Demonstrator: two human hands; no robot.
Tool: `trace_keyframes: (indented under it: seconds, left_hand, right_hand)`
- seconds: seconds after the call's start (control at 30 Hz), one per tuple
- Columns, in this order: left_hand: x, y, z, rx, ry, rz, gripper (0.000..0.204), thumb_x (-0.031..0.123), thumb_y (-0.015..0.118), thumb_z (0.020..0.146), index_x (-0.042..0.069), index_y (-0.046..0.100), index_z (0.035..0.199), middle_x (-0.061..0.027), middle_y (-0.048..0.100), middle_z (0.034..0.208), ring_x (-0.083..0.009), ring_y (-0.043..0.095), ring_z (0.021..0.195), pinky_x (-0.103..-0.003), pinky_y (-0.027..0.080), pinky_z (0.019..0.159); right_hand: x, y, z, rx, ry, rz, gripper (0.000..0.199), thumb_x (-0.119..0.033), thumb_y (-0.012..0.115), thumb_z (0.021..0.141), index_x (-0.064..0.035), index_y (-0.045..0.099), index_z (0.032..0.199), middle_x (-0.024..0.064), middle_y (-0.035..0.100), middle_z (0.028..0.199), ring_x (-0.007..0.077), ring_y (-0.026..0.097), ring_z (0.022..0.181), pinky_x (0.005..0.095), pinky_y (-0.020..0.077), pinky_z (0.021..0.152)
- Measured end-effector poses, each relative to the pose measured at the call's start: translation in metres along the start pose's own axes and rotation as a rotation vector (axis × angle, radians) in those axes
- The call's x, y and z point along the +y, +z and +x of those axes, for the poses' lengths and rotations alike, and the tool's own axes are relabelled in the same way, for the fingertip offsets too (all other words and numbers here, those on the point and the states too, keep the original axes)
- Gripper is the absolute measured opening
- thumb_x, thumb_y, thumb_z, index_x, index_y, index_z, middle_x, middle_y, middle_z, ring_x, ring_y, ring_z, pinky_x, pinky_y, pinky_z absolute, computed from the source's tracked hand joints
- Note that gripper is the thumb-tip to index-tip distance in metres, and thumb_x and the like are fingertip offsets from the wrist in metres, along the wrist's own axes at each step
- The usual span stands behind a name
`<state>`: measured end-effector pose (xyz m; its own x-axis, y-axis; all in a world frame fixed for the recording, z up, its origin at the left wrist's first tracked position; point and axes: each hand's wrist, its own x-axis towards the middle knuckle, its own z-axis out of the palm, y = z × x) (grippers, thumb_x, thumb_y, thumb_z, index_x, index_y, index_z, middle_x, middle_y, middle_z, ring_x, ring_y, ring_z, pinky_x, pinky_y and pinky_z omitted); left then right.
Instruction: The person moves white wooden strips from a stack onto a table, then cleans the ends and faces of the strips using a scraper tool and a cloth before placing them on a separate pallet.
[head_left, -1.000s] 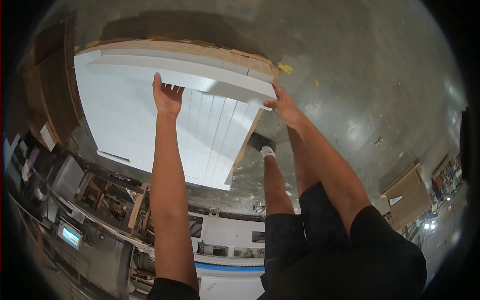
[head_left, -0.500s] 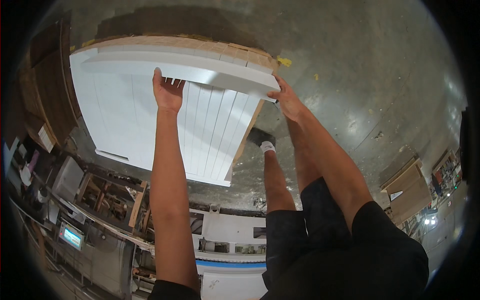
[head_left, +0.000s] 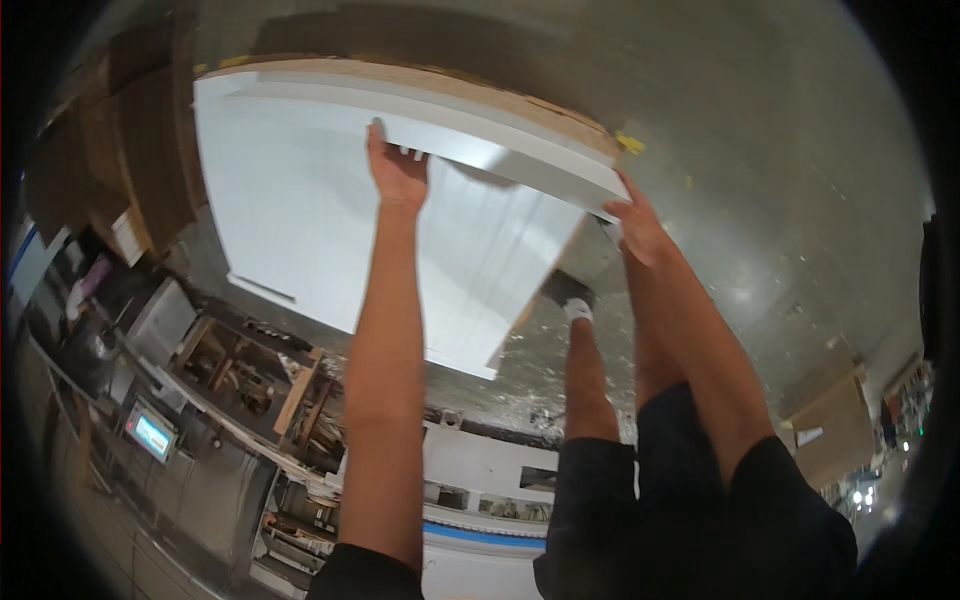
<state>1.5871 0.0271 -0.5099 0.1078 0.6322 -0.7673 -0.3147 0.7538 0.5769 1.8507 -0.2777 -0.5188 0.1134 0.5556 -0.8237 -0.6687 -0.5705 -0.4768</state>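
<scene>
white board (head_left: 500,165): long, narrow, in both hands, along the far side of a broad pile of white panels (head_left: 300,190); it slants, right end nearer the body than the left. left hand (head_left: 398,178) at the middle of the board's near edge, palm turned up, thumb against the white face, other fingers curled beneath the edge; grip closed on the board. right hand (head_left: 645,230) at the board's right end, fingers closed around the corner, thumb on the near side; also gripping. dark shadow shows under the near edge, beside the left hand; whether the board's far side touches the pile, cannot tell. pile top: white, faint lines, blurred. pale brown layer (head_left: 450,78) runs along the pile's far edge. concrete floor (head_left: 760,180) around it, with a yellow mark (head_left: 630,143) just beyond the pile's far right corner. brown boards (head_left: 150,160) stand left of the pile. lower left: machinery with a small lit screen (head_left: 152,434). below the pile, between the left forearm and the black shorts (head_left: 595,480): white equipment with a blue strip (head_left: 485,537). white sock (head_left: 577,308) and dark shoe on the floor, right of the pile. far right: brown panel (head_left: 825,425), leaning.
</scene>
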Motion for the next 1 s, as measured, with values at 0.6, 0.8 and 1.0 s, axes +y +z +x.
trace_keyframes:
  seconds: [0.6, 0.8, 1.0]
  left_hand:
    - [0.002, 0.018, 0.01, -0.026, 0.091, -0.05, 0.093, 0.065, 0.063, 0.1, 0.013, 0.029, 0.168, -0.0073, 0.037, 0.17, -0.0268, 0.032, 0.156, -0.043, 0.025, 0.129]
    - [-0.001, 0.027, 0.011, 0.022, 0.089, -0.02, 0.097, 0.068, 0.063, 0.098, 0.013, 0.026, 0.17, -0.0078, 0.035, 0.171, -0.0268, 0.032, 0.157, -0.043, 0.025, 0.129]
    - [-0.001, 0.023, 0.013, 0.003, 0.103, -0.004, 0.102, 0.069, 0.065, 0.097, 0.012, 0.025, 0.17, -0.0083, 0.034, 0.172, -0.0265, 0.031, 0.157, -0.043, 0.023, 0.129]
  right_hand:
    - [-0.009, 0.003, -0.002, 0.011, -0.013, 0.073, 0.104, -0.028, 0.083, 0.078, 0.0012, 0.035, 0.165, 0.0134, 0.048, 0.16, 0.0279, 0.04, 0.151, 0.0407, 0.0249, 0.128]
    - [-0.009, -0.005, 0.003, 0.003, -0.026, 0.051, 0.109, -0.035, 0.086, 0.075, 0.0023, 0.036, 0.164, 0.0141, 0.049, 0.159, 0.0281, 0.04, 0.152, 0.0409, 0.024, 0.128]
    - [-0.016, -0.003, 0.005, -0.01, 0.004, 0.059, 0.111, -0.039, 0.087, 0.073, -0.0019, 0.037, 0.165, 0.0127, 0.049, 0.16, 0.0281, 0.04, 0.152, 0.0412, 0.0224, 0.128]
